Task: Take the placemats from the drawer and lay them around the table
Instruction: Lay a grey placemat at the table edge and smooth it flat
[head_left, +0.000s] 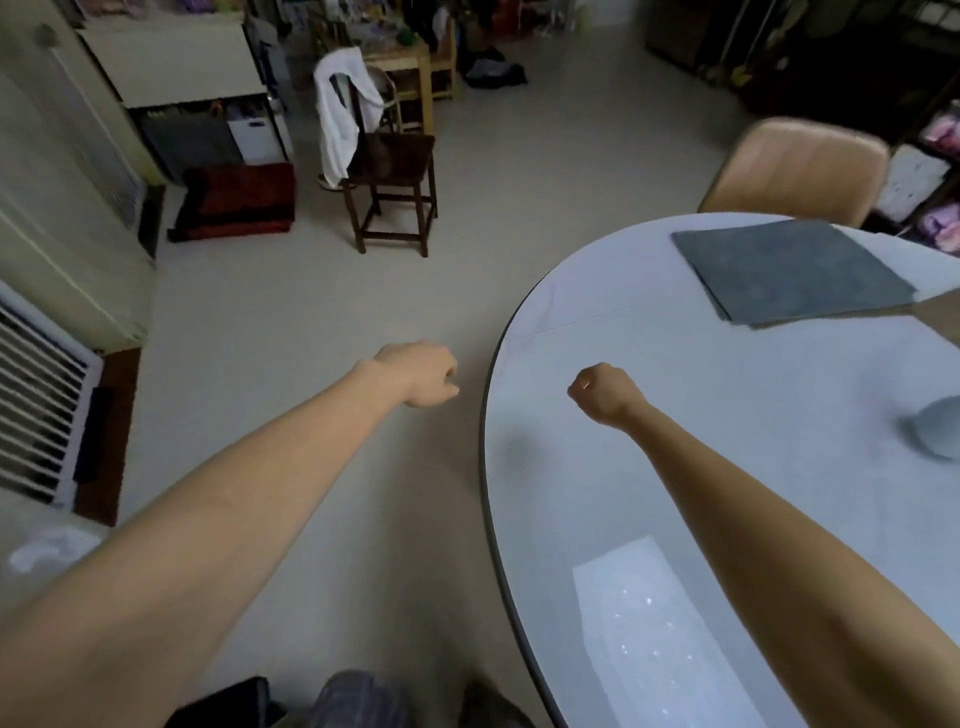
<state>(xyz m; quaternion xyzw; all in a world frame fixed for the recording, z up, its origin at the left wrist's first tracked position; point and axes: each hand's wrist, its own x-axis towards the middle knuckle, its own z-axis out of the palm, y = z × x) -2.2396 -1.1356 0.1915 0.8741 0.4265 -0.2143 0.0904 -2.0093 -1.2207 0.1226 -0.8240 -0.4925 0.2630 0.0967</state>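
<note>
While both hands, left (423, 375) and right (605, 392), hang curled with an empty grip, grey placemats (789, 270) lie stacked at the desk's (649, 457) far edge, not yet distributed; drawer not in view.

A round white desk (727, 467) with a dark rim fills the right side. A stack of grey placemats (792, 270) lies flat near its far edge. A pale grey rounded object (935, 434) sits at the right edge, well apart from the placemats.
</note>
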